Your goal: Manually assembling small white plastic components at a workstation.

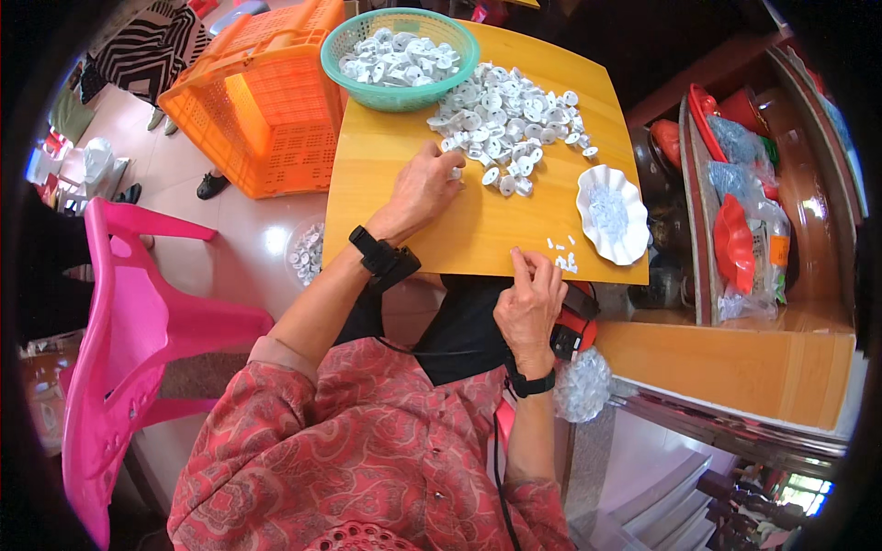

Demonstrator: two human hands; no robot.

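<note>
My left hand (421, 191) is over the table at the near edge of a pile of small white round plastic parts (491, 115). Its fingers are curled, and one white part (455, 173) shows at their tips. At the table's front edge is my right hand (531, 308), with thumb and fingers drawn together; what they hold, if anything, is too small to make out. Beside these fingertips lie several tiny whitish pieces (567, 264). A white scalloped dish (588, 197) with a heap of small clear pieces (608, 213) stands to the right.
A green plastic basket (337, 75) full of white parts stands at the table's far left. Left of the yellow table (377, 156) are an orange crate (266, 138) and a pink chair (184, 321). Shelves with bags and a red container (732, 243) stand at the right.
</note>
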